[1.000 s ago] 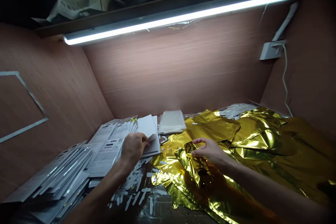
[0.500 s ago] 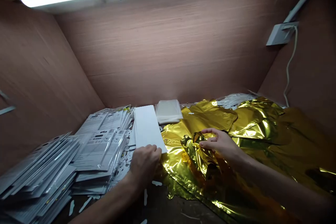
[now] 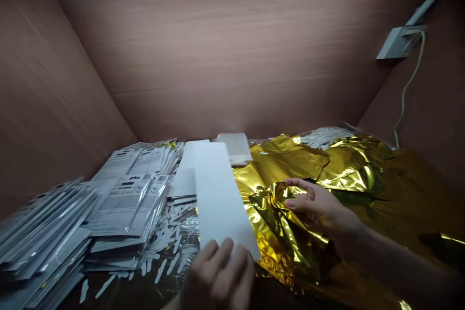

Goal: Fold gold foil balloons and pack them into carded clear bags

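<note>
My left hand (image 3: 220,278) is at the bottom middle, fingers closed on the near end of a long white card (image 3: 220,198) that points away from me. Beside it on the right, my right hand (image 3: 316,206) pinches a crumpled piece of gold foil (image 3: 279,213) between thumb and fingers. That piece lies on a wide spread of gold foil sheets (image 3: 356,174) covering the right half of the bench.
Fanned stacks of printed packets (image 3: 123,193) fill the left side. Small white paper strips (image 3: 167,247) are scattered in front of them. A pile of clear bags (image 3: 236,147) sits at the back wall. A wall socket with cable (image 3: 399,43) is at upper right.
My left hand has drawn the white card off the stack and pulled it toward me. My right hand stays on the gold foil. The view has tilted down, losing the lamp.
</note>
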`<move>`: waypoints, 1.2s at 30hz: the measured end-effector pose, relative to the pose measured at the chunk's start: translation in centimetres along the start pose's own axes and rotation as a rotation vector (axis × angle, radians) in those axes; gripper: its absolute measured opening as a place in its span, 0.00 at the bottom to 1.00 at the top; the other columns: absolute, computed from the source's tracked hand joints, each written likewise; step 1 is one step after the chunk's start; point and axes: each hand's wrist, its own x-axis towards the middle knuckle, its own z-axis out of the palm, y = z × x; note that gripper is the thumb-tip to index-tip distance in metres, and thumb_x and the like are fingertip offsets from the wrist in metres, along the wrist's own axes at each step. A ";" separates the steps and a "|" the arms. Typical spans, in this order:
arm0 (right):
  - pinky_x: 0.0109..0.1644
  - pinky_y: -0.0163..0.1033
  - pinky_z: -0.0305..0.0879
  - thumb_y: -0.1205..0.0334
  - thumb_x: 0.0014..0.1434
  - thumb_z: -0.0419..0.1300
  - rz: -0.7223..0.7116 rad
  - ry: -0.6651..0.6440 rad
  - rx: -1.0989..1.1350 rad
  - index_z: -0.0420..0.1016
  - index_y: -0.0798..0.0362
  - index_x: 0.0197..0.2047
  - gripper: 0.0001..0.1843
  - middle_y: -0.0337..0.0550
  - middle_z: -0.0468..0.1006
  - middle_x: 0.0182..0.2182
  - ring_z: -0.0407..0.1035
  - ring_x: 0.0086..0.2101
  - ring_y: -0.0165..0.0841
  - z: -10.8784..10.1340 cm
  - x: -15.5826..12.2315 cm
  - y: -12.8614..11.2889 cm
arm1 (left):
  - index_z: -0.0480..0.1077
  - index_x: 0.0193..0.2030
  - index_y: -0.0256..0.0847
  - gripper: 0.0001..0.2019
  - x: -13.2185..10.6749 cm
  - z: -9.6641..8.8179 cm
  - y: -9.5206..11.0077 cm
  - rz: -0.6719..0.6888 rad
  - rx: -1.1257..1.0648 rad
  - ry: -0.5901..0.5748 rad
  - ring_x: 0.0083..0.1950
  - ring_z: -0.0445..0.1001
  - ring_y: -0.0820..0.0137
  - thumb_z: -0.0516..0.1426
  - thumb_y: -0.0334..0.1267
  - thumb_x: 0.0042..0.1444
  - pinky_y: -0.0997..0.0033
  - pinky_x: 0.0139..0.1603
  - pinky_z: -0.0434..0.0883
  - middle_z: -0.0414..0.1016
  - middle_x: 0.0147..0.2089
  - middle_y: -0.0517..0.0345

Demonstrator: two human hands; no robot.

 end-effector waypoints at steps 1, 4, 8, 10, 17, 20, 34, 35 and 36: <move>0.26 0.35 0.54 0.52 0.43 0.78 -0.008 -0.013 -0.004 0.68 0.51 0.55 0.39 0.26 0.63 0.19 0.57 0.20 0.27 0.2 -0.2 0.4 | 0.76 0.35 0.42 0.05 0.0 0.5 1.2 -0.020 -0.102 -0.042 0.28 0.72 0.66 0.60 0.28 0.61 0.63 0.26 0.61 0.77 0.28 0.58; 0.26 0.33 0.52 0.51 0.48 0.75 -0.030 -0.029 -0.119 0.65 0.50 0.52 0.33 0.26 0.62 0.20 0.56 0.22 0.27 0.8 -0.5 2.6 | 0.70 0.28 0.44 0.14 0.0 1.6 2.1 -0.153 -0.451 -0.138 0.27 0.73 0.69 0.69 0.47 0.55 0.65 0.23 0.61 0.76 0.26 0.63; 0.26 0.32 0.49 0.53 0.58 0.68 -0.091 0.024 -0.328 0.62 0.47 0.54 0.26 0.26 0.62 0.21 0.56 0.23 0.27 1.5 -0.8 4.8 | 0.67 0.27 0.44 0.27 0.5 1.3 -0.1 -0.470 -0.691 -0.073 0.23 0.69 0.71 0.64 0.68 0.50 0.67 0.23 0.63 0.71 0.22 0.63; 0.25 0.32 0.51 0.55 0.61 0.66 -0.109 0.018 -0.381 0.62 0.46 0.56 0.24 0.28 0.65 0.23 0.58 0.23 0.28 1.9 -1.2 5.0 | 0.72 0.34 0.44 0.25 0.8 1.1 -0.8 -0.513 -0.706 -0.107 0.29 0.74 0.67 0.61 0.66 0.53 0.66 0.29 0.71 0.76 0.30 0.58; 0.21 0.33 0.45 0.62 0.61 0.62 -0.147 -0.077 -0.571 0.66 0.49 0.43 0.08 0.31 0.67 0.27 0.54 0.19 0.23 2.4 -1.6 4.2 | 0.53 0.75 0.30 0.53 0.2 3.2 0.2 -0.302 -0.492 -0.321 0.69 0.68 0.45 0.64 0.63 0.51 0.47 0.66 0.70 0.65 0.71 0.31; 0.23 0.33 0.46 0.64 0.62 0.60 -0.179 -0.056 -0.582 0.66 0.50 0.37 0.05 0.30 0.61 0.24 0.53 0.21 0.25 1.6 -1.0 4.1 | 0.49 0.75 0.26 0.49 -1.1 3.5 0.1 -0.211 -0.419 -0.319 0.61 0.75 0.47 0.61 0.58 0.58 0.54 0.55 0.77 0.62 0.72 0.25; 0.32 0.35 0.61 0.58 0.58 0.67 -0.325 0.041 -0.405 0.64 0.50 0.36 0.14 0.34 0.69 0.31 0.65 0.29 0.29 -0.3 4.8 1.3 | 0.74 0.61 0.40 0.22 -0.4 5.8 2.8 0.049 -0.269 -0.091 0.62 0.75 0.53 0.54 0.52 0.70 0.60 0.51 0.73 0.78 0.63 0.53; 0.33 0.35 0.62 0.57 0.58 0.68 -0.350 0.052 -0.386 0.64 0.50 0.36 0.15 0.35 0.69 0.31 0.66 0.30 0.29 -0.5 4.8 0.7 | 0.73 0.61 0.41 0.21 -0.1 5.8 2.9 0.011 -0.257 -0.113 0.62 0.75 0.53 0.54 0.51 0.70 0.60 0.49 0.73 0.77 0.63 0.54; 0.33 0.35 0.62 0.57 0.58 0.68 -0.362 0.058 -0.382 0.64 0.50 0.36 0.15 0.35 0.69 0.32 0.65 0.30 0.29 -0.7 4.7 0.4 | 0.73 0.61 0.42 0.19 0.2 5.7 3.0 -0.041 -0.256 -0.124 0.61 0.76 0.52 0.55 0.49 0.70 0.59 0.46 0.73 0.78 0.63 0.55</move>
